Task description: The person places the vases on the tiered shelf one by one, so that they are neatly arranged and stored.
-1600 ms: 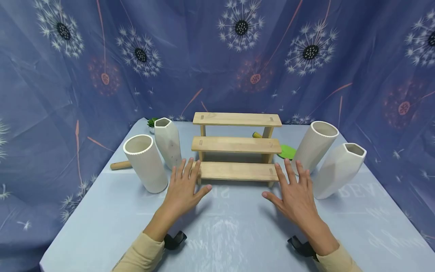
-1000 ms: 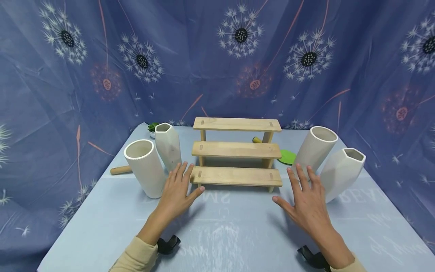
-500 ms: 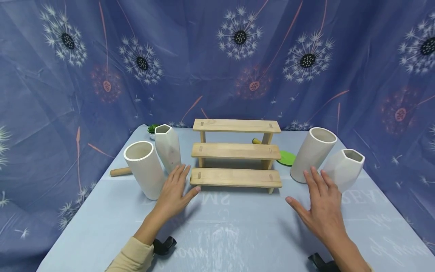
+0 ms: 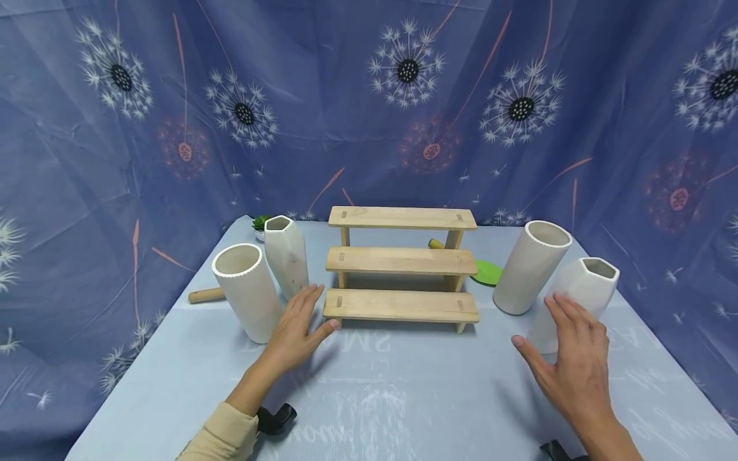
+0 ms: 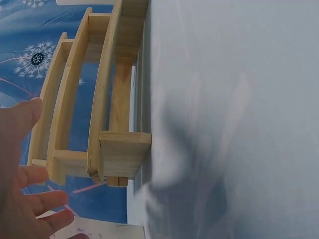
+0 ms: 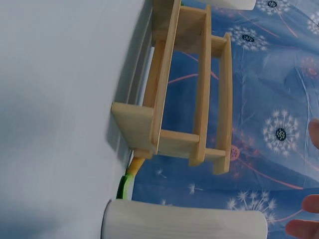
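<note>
My left hand (image 4: 291,331) is held over the table with its fingers extended, beside a white ribbed cylindrical vase (image 4: 252,301) and a white faceted vase (image 4: 286,256). Nothing is in its grasp. My right hand (image 4: 572,358) has its fingers forward and thumb spread, overlapping the lower part of another white faceted vase (image 4: 585,285) in the head view. A second white cylindrical vase (image 4: 527,272) stands just left of that one. Between the hands stands a three-step wooden shelf (image 4: 401,305); its boards are bare. Only fingertips (image 6: 303,229) of the right hand show in the right wrist view.
Behind the shelf's right side lies a green disc-like thing (image 4: 487,273) with a yellow end (image 4: 436,244). A wooden handle (image 4: 205,295) pokes out behind the left cylindrical vase. A small potted succulent (image 4: 261,224) stands at the back left. A blue dandelion-print cloth (image 4: 346,115) hangs behind the table.
My right hand has moved rightward from the shelf's right end to the faceted vase on the right. My left hand has shifted slightly left, away from the shelf. The vases stay put.
</note>
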Motion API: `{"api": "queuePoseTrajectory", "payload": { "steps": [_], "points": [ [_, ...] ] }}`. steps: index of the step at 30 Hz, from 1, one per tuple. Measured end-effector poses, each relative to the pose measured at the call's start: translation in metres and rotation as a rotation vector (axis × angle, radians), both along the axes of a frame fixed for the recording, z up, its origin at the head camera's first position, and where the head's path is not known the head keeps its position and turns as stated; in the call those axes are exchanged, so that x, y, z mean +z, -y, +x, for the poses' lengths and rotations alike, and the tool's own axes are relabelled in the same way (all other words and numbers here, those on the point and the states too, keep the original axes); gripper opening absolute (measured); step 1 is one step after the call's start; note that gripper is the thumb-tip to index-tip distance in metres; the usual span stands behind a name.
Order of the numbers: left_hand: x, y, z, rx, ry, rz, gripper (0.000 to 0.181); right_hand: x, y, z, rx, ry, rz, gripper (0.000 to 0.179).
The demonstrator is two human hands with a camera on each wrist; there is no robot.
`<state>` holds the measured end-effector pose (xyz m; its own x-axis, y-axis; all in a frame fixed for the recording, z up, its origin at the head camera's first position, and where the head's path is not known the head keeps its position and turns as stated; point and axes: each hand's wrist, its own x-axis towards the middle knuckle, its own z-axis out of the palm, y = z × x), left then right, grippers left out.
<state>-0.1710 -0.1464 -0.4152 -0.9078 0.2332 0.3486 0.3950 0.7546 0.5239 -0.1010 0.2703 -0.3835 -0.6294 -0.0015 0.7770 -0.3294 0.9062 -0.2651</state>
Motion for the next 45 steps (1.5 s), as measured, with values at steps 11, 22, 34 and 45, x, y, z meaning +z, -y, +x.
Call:
{"api": "queuePoseTrajectory", "payload": {
  "steps": [11, 22, 34, 45],
  "points": [
    [-0.004, 0.003, -0.007, -0.015, 0.014, 0.051, 0.071, 0.001, -0.016, 0.006, -0.027, -0.017, -0.068, 0.092],
    [-0.007, 0.009, -0.012, -0.003, 0.078, 0.134, 0.067, -0.001, -0.029, 0.006, -0.054, -0.009, -0.147, 0.09],
    [-0.012, 0.008, -0.02, -0.013, 0.127, 0.196, 0.061, -0.006, -0.041, 0.009, -0.118, -0.006, -0.262, 0.079],
    [-0.015, 0.008, -0.029, -0.031, 0.213, 0.262, 0.061, -0.009, -0.045, 0.008, -0.193, 0.02, -0.35, 0.072]
  ]
}}
